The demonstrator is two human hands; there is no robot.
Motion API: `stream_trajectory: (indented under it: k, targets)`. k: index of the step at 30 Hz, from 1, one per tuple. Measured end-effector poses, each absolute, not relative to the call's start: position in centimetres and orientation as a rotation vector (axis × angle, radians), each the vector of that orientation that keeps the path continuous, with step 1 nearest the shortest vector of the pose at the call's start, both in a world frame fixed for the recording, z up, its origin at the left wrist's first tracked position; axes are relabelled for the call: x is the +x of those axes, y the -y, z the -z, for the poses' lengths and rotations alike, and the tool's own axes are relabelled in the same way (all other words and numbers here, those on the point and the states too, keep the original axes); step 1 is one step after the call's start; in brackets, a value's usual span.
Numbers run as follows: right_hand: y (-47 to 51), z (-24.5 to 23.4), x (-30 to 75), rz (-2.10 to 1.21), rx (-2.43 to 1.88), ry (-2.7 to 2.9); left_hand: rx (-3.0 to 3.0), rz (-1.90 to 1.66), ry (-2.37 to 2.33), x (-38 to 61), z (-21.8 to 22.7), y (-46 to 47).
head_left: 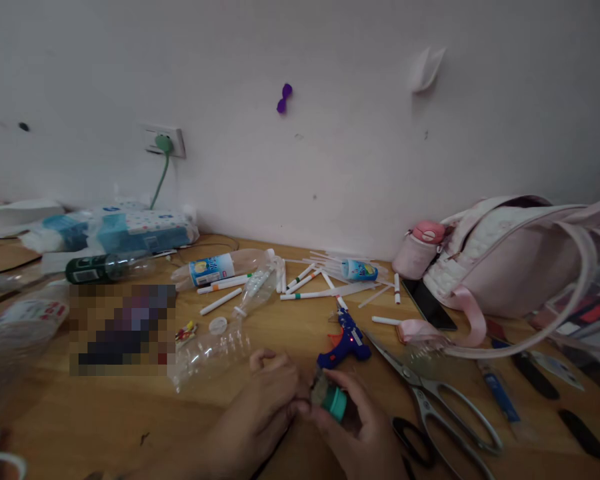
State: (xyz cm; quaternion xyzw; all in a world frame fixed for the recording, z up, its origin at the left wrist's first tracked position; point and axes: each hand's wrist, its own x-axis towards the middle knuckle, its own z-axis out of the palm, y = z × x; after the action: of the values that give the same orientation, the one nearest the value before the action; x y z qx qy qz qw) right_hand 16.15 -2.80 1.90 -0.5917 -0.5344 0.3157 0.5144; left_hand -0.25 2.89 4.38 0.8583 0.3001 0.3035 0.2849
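Note:
My right hand (357,427) grips what looks like a cut clear bottle neck with a teal cap (336,403), tilted between thumb and fingers. Beside it, my left hand (275,393) is curled with its fingertips close against the clear end of that piece. What the left fingers hold, if anything, is hidden; a thin dark line shows beneath that hand. Just beyond both hands lies a blue glue gun (347,341) with an orange trigger and a small red light. Large metal scissors (425,393) lie partly spread to the right of my right hand.
Left of my hands are a cut clear bottle (210,357), a green-labelled bottle (87,268) and tissue packs (140,230). White marker pens (305,295) and clear sticks (325,267) lie behind. At right stand a pink flask (417,253) and bag (505,273), near a phone (430,307).

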Motion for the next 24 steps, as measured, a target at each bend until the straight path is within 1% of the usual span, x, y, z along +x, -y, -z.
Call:
stream_trajectory:
  k: [2,6,7,12,16,21,24]
  targets:
    - [2.9,-1.9,16.5,-0.680,-1.393,1.323,2.263,-0.832,-0.835,-0.4,-4.5,-3.2]
    - [3.1,-1.4,16.8,-0.332,-1.355,1.444,2.197,-0.786,-0.840,-0.5,-4.3,-3.3]
    - [3.2,-1.3,16.8,-0.293,-1.344,1.469,2.162,-0.769,-0.854,-0.5,-4.2,-3.2]
    - [3.2,-0.9,16.6,-0.336,-1.334,1.515,1.837,-0.773,-0.946,0.2,-3.1,-2.8]
    - [2.9,-1.0,16.5,-0.282,-1.247,1.604,1.595,-0.856,-0.815,0.7,-2.4,-2.4]
    - [2.9,-0.5,16.4,-0.269,-1.211,1.639,1.559,-0.799,-0.750,1.0,-2.7,-2.0]
    - [3.4,-0.5,16.3,-0.344,-1.324,1.522,1.384,-0.903,-0.691,1.0,-2.8,-2.1]
